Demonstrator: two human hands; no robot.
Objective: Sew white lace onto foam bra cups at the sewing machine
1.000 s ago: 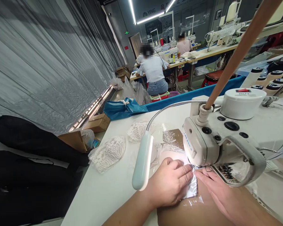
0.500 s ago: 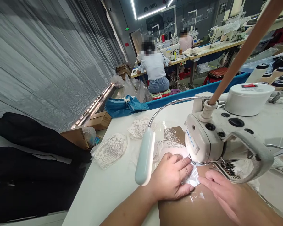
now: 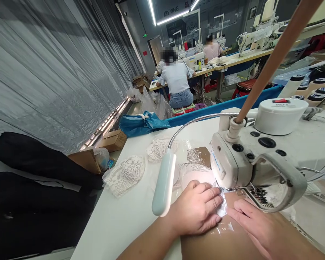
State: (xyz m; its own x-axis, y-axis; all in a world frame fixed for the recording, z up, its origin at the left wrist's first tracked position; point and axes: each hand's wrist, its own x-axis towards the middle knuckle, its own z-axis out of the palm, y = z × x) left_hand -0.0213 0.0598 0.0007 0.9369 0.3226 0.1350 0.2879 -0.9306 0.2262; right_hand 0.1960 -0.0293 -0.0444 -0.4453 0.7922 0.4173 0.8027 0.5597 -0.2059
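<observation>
My left hand [image 3: 199,207] lies flat over a white lace bra cup [image 3: 196,177], its fingers slightly bent and pressing the lace down close to the needle area. The sewing machine head [image 3: 230,159] stands just beyond, and the needle is hidden. My right hand [image 3: 256,218] rests on the brown surface [image 3: 211,245], with its index finger stretched to the edge of the white lace. Its lower fingers are partly hidden. A small lamp [image 3: 164,184] on a bendable neck lights the sewing spot.
Two more lace cups [image 3: 126,175] lie on the white table [image 3: 119,224] at left. A brown textured patch [image 3: 199,156] lies behind the machine head. Thread cones [image 3: 315,86] stand at right. Beyond, a person [image 3: 176,79] sits at another sewing table.
The white lace between my hands shows a little less beside the left fingers. My left hand has shifted slightly downward. The whole view has moved a little.
</observation>
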